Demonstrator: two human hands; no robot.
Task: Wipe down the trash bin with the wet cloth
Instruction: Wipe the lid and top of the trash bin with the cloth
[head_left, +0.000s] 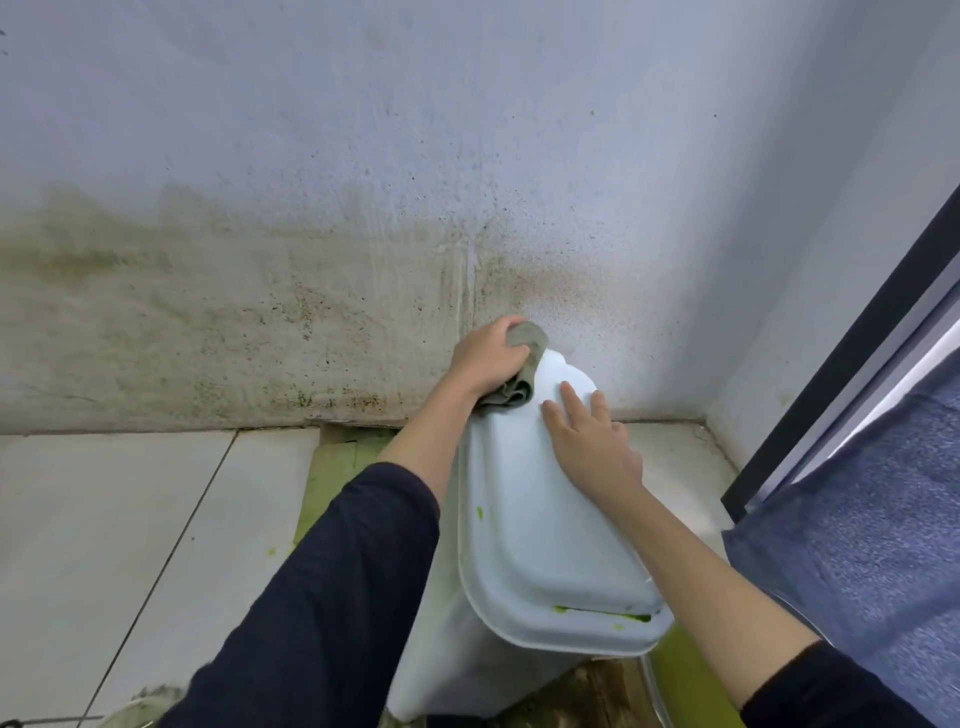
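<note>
- Dark sleeves (332, 587) frame the white trash bin (524, 525), standing below centre near the wall corner.
- Left hand (488, 358) grips the bunched grey cloth (522, 371) at the lid's 12 o'clock edge.
- Right hand (587, 436), fingers flat, presses the lid at 1 o'clock.
- Best practice: brace firmly, sweep toward the green smears at 6 o'clock.
</note>
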